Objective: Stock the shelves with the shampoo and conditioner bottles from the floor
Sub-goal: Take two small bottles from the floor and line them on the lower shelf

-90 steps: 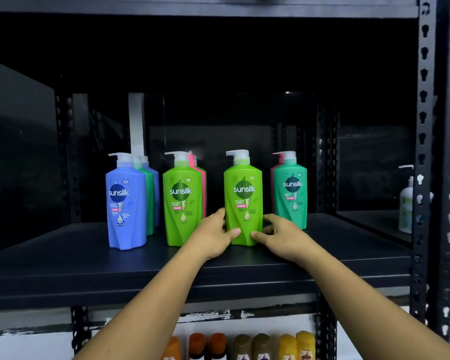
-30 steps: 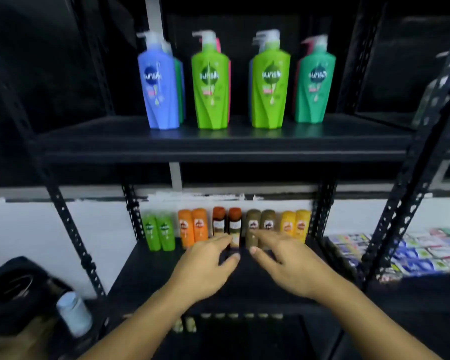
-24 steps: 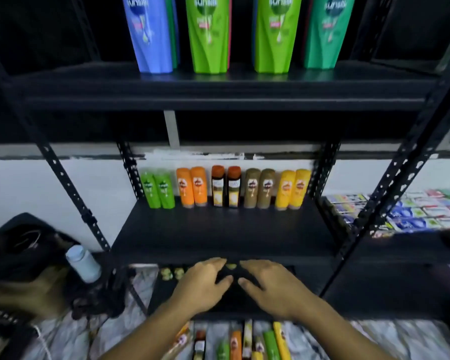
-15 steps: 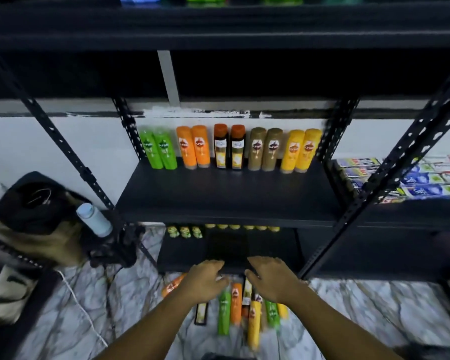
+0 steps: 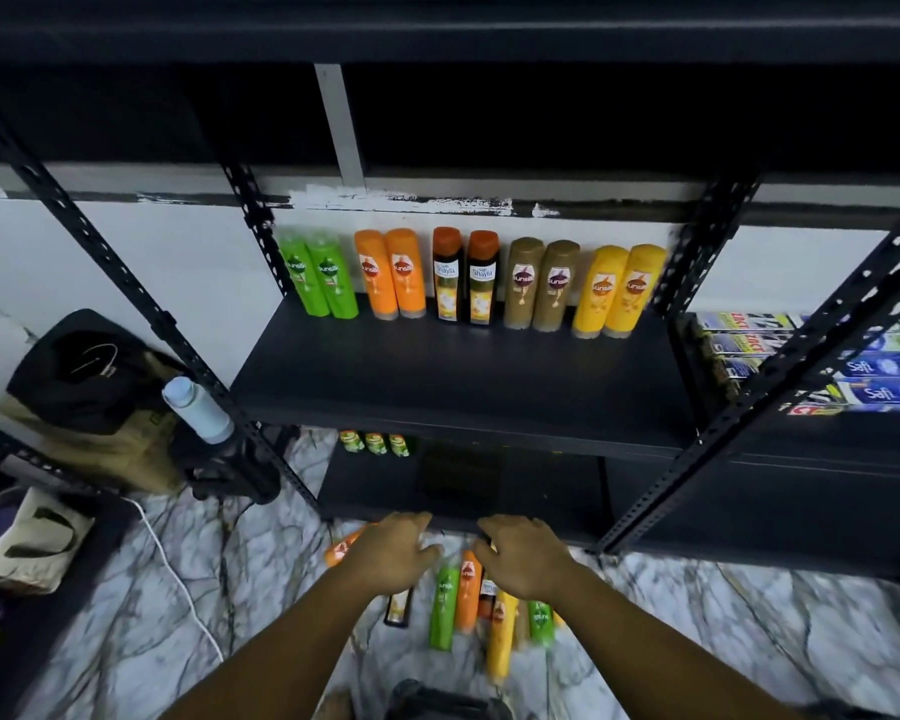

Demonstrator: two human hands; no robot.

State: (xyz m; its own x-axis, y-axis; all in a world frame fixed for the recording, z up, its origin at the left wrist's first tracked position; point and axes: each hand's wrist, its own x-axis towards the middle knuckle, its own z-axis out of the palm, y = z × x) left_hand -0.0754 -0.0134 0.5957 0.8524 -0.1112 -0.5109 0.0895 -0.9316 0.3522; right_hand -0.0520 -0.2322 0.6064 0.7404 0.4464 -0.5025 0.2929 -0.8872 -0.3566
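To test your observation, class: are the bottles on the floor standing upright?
No, the bottles lie on their sides on the marble floor.

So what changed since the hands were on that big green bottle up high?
Both hands left it and dropped down. The left hand and right hand now reach over the floor bottles and grip nothing yet. The row of bottles standing on the middle shelf stayed put.

Both hands, left [image 5: 393,556] and right [image 5: 523,561], are now down from the top shelf's pump bottles, hovering empty over the bottles on the floor [image 5: 468,597].
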